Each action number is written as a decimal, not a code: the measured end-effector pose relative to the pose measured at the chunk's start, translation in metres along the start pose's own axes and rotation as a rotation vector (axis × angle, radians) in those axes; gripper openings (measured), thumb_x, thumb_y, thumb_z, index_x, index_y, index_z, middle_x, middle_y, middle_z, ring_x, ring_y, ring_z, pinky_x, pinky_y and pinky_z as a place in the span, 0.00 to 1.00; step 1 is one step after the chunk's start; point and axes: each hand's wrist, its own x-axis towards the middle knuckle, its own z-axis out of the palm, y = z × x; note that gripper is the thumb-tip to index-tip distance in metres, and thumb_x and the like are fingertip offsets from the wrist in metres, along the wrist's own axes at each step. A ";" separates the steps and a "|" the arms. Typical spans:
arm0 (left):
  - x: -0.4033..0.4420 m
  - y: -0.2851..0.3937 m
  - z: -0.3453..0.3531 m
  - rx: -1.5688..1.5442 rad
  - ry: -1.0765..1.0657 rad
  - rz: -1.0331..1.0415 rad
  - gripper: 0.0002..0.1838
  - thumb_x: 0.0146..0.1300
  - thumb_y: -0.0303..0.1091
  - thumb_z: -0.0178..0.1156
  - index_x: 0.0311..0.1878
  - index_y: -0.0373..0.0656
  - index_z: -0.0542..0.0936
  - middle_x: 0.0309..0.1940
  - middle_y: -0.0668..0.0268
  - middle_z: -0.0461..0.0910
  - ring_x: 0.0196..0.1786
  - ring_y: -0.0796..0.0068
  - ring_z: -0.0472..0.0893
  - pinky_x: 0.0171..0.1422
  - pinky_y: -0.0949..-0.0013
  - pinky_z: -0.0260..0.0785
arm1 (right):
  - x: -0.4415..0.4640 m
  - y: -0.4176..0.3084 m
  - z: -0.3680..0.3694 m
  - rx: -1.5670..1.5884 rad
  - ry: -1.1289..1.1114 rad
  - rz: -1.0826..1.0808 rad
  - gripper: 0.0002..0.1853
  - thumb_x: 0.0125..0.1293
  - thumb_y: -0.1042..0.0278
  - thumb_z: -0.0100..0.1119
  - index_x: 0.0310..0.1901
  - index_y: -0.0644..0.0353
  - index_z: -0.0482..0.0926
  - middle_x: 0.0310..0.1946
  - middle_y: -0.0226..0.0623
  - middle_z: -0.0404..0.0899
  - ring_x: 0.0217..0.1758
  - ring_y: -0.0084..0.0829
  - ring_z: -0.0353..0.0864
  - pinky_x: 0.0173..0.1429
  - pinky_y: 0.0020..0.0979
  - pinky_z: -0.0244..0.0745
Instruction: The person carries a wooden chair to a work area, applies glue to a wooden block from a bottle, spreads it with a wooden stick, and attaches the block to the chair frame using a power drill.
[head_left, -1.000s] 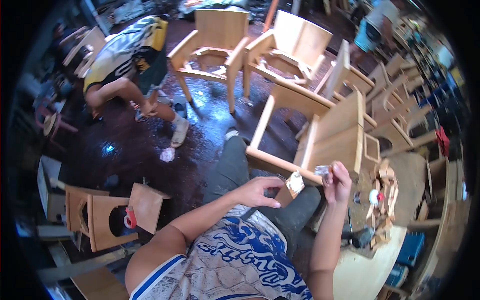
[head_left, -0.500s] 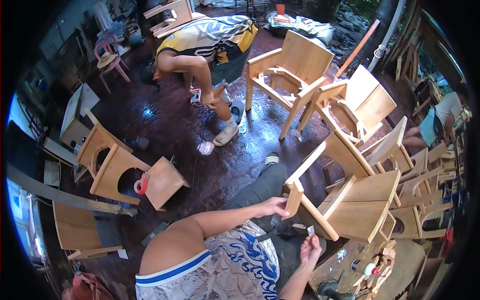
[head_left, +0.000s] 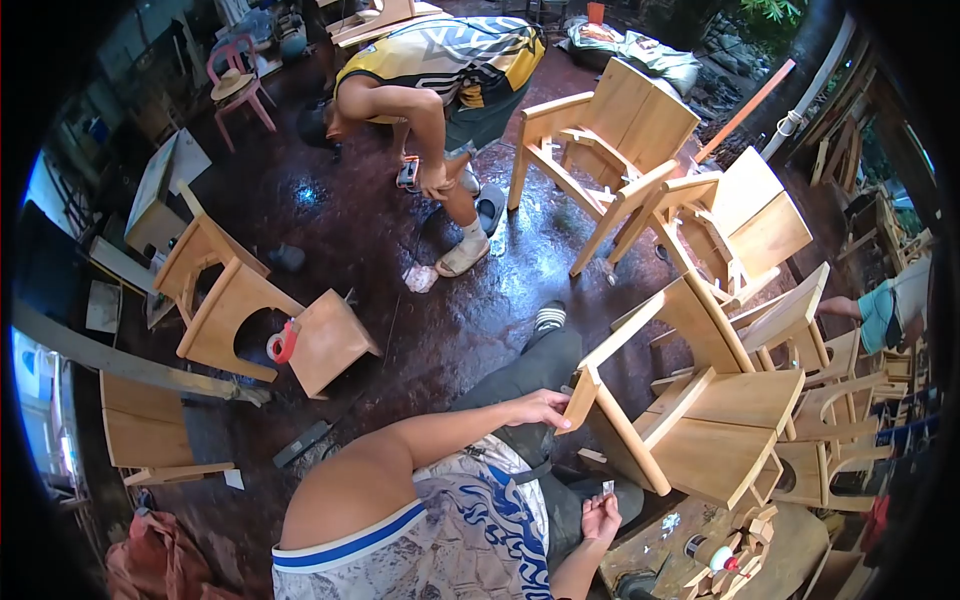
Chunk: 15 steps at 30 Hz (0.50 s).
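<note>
My left hand [head_left: 543, 409] grips the lower edge of a short flat wooden board [head_left: 579, 402] at the near corner of a tilted wooden chair [head_left: 712, 440]. I cannot tell whether that board is fixed to the chair. Between the fingertips of my right hand [head_left: 601, 519] is a small whitish piece [head_left: 608, 487], too small to name, held up below the chair's round rail. Beside my right hand, a wooden work surface [head_left: 640, 545] carries a small white bottle with a red cap [head_left: 722, 560] and several wood offcuts [head_left: 757, 535].
A co-worker [head_left: 440, 80] bends over ahead, holding an orange-and-grey tool [head_left: 408, 172]. More wooden chairs [head_left: 615, 140] stand ahead and to the right. At left, a roll of red tape [head_left: 283, 343] sits by a wooden chair [head_left: 235, 320]. Another person [head_left: 885, 310] is at far right.
My right hand has moved slightly left and down with the small whitish piece. My left hand keeps its hold on the board. The view has shifted a little.
</note>
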 end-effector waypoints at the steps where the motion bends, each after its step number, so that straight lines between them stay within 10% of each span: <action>1: 0.001 0.000 -0.001 0.002 -0.004 -0.008 0.32 0.62 0.28 0.70 0.70 0.37 0.74 0.60 0.65 0.82 0.60 0.77 0.79 0.70 0.70 0.67 | 0.000 0.001 -0.001 -0.003 0.001 -0.010 0.06 0.68 0.68 0.65 0.44 0.57 0.82 0.35 0.30 0.81 0.38 0.28 0.79 0.51 0.38 0.79; 15: -0.001 0.002 0.001 -0.030 -0.034 0.031 0.33 0.61 0.24 0.69 0.71 0.38 0.73 0.58 0.64 0.82 0.60 0.75 0.80 0.69 0.69 0.69 | -0.004 0.003 0.009 -0.025 0.076 -0.019 0.05 0.66 0.70 0.66 0.42 0.56 0.81 0.34 0.31 0.81 0.37 0.28 0.77 0.47 0.35 0.71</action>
